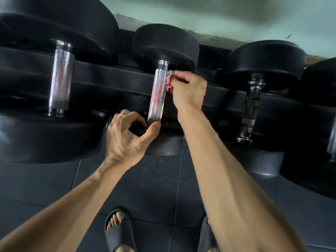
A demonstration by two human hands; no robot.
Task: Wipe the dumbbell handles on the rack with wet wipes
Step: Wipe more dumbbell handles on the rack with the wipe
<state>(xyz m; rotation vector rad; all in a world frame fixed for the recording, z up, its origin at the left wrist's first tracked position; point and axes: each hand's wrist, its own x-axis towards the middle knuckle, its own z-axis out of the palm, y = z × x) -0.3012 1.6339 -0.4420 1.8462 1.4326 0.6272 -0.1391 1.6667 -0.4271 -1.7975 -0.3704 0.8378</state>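
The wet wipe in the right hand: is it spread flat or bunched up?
Bunched up: the wet wipe shows as crumpled folds between the right hand and the middle dumbbell handle.

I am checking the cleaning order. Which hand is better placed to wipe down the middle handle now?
Probably the right hand: it pinches the wipe against the middle handle near its top. The left hand holds no wipe.

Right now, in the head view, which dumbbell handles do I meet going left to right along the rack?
Large knurled handle → middle knurled handle, with the right hand pinching the wet wipe against its upper end and the left hand at its lower end → smooth chrome handle.
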